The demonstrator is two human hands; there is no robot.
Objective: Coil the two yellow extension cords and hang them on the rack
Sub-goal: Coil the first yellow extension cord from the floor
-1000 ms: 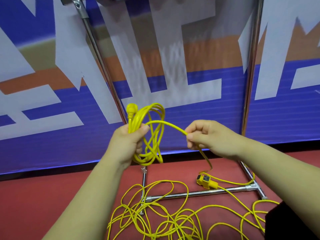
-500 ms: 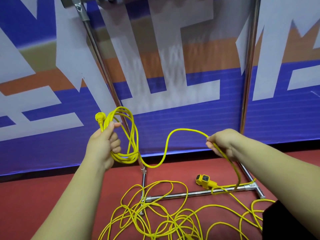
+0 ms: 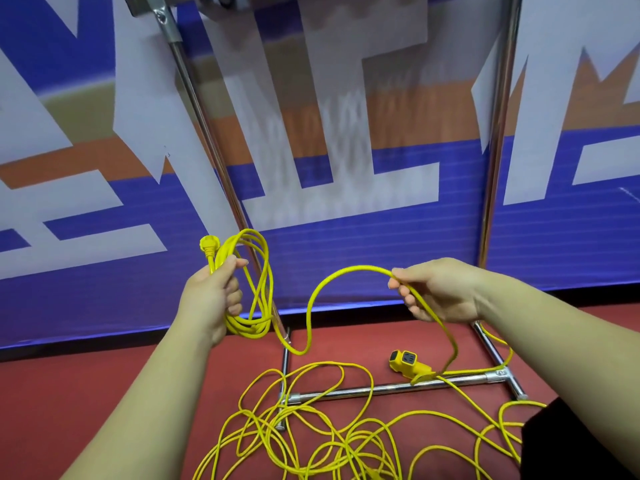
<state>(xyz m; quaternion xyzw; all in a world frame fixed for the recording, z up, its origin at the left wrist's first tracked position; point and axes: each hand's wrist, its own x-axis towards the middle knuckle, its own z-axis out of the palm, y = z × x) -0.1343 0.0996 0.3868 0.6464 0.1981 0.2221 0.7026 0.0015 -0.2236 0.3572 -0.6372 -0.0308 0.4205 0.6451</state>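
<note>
Coiling was barely begun: left hand (image 3: pixel 211 299) gripped few loops (image 3: pixel 258 299), right hand (image 3: pixel 440 289) pinched slack (image 3: pixel 346 270); tangled cord (image 3: pixel 329 441) lay on floor (image 3: pixel 69 393), rack (image 3: pixel 381 388) seemingly unused.

The rack's (image 3: pixel 498 133) top runs out of sight at 12 o'clock. The yellow cord (image 3: pixel 346 438) on the floor spills past the edge at 6 o'clock, too tangled to tell one cord from two. Part of the coil (image 3: pixel 251 328) vanishes behind the left hand (image 3: pixel 207 299). A dark shape (image 3: pixel 585 445) at 4 o'clock is cut off and I can't make it out.

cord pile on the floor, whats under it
Red floor and the rack's base bars, which the cord crosses. Anything beneath its densest tangle is covered.
</note>
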